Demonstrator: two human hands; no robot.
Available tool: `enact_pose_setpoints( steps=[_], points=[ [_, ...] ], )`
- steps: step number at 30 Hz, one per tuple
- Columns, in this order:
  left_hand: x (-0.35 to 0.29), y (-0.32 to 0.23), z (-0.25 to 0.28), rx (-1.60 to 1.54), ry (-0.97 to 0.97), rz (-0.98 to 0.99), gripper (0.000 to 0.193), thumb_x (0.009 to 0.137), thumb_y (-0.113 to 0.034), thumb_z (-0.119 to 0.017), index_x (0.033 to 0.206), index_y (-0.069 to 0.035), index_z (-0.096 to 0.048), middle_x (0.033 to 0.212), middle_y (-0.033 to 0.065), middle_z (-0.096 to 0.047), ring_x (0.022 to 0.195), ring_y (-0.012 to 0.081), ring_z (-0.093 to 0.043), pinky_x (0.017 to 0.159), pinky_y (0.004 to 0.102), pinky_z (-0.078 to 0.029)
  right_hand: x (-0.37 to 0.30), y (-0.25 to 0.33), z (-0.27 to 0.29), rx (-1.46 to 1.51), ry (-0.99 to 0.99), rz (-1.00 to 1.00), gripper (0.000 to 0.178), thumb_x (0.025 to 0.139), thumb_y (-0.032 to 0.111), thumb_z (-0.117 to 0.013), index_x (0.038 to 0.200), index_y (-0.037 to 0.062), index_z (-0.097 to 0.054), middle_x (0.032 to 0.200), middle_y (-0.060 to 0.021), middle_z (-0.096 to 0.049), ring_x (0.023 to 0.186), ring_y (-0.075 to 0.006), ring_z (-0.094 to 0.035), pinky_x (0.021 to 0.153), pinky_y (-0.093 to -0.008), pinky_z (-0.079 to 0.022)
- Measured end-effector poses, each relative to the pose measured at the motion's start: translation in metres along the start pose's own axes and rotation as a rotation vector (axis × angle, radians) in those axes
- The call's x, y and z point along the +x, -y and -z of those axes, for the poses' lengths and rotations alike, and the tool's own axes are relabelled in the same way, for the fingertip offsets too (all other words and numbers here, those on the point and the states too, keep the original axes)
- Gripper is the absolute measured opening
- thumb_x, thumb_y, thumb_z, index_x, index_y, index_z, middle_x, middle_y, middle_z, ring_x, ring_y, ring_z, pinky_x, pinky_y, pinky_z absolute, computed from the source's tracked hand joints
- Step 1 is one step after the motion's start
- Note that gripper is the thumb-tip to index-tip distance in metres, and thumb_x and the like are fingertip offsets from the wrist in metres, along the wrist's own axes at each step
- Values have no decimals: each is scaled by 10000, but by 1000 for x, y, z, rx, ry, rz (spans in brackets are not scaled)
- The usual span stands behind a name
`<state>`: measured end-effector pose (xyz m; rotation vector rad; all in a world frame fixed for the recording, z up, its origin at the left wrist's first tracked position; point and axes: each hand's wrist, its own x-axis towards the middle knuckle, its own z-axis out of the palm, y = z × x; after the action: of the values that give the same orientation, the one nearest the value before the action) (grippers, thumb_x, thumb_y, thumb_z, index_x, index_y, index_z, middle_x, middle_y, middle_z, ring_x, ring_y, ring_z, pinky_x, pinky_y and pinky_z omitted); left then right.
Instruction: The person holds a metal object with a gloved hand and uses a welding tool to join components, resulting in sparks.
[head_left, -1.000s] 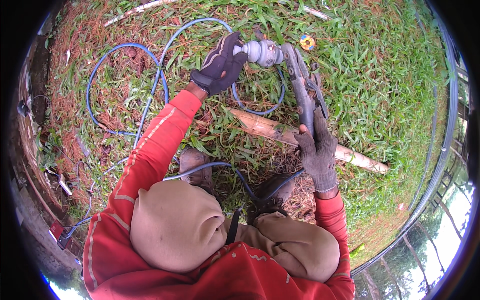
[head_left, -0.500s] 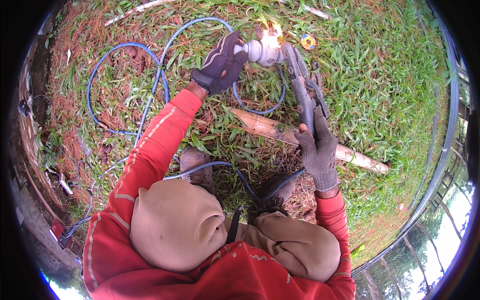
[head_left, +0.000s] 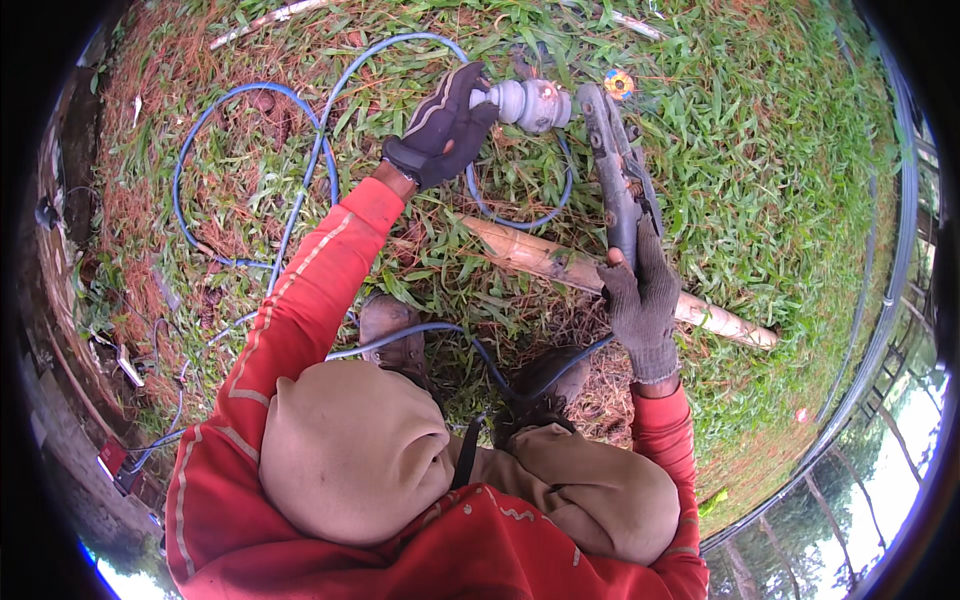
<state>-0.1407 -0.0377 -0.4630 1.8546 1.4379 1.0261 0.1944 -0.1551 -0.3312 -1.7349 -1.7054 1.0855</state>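
My gloved left hand (head_left: 445,125) is closed round the narrow end of a grey, stepped round metal fitting (head_left: 538,106), holding it tilted sideways above the grass. A small orange spot glows on the fitting's upper side. My right hand (head_left: 642,310), in a grey knit glove, grips the handle of a dark welding electrode holder (head_left: 612,165). Its jaw end points up, close to the fitting's right end, with a small gap between. An electrode cannot be clearly made out.
A bamboo pole (head_left: 540,255) lies across the grass under the electrode holder. Blue cable (head_left: 345,85) loops over the ground at left and past my boots (head_left: 392,330). A round yellow-and-blue disc (head_left: 619,84) lies beyond the holder's jaw. A red box (head_left: 112,458) stands at lower left.
The bright arc and flame at the fitting have gone out, leaving a small glow. My right hand has drawn the electrode holder slightly right and away; my left hand has barely moved.
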Motion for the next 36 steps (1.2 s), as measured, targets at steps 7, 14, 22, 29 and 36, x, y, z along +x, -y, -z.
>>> enact_pose_setpoints(
  steps=[7,14,22,29,36],
  points=[
    [0,0,0,17,-8,0,647,1091,-214,-734,1628,3,-445,1292,224,-705,1104,422,-741,938,490,-612,1,-1,-5,-3,-19,43,664,1044,176,-750,1579,-154,-533,1083,-282,-812,978,-303,-831,877,-399,-630],
    [0,1,0,21,-13,2,629,1083,-192,-733,1614,-3,-453,1286,222,-706,1109,428,-738,942,492,-613,3,8,-3,2,21,26,688,1039,192,-775,1574,-164,-529,1188,-313,-798,1094,-321,-821,953,-402,-619],
    [0,-1,1,19,-14,-15,608,1089,-190,-719,1604,-6,-453,1292,225,-703,1114,433,-738,948,493,-610,0,-4,-3,-4,43,-30,693,1038,211,-775,1573,-157,-532,1235,-334,-785,1129,-353,-818,970,-407,-615],
    [-1,3,0,33,46,6,635,1143,-229,-647,1680,-28,-375,1394,174,-632,1081,288,-736,938,400,-592,1,-5,-5,-46,-7,66,682,1052,229,-767,1573,-146,-537,1146,-308,-797,1070,-361,-830,923,-422,-628],
    [-9,32,-2,-826,18,344,644,1082,-194,-717,1638,-17,-444,1328,235,-706,1113,435,-737,922,474,-618,3,1,-8,41,29,-10,682,1046,181,-763,1585,-161,-521,1128,-292,-797,1024,-286,-828,897,-365,-629]
  ],
)
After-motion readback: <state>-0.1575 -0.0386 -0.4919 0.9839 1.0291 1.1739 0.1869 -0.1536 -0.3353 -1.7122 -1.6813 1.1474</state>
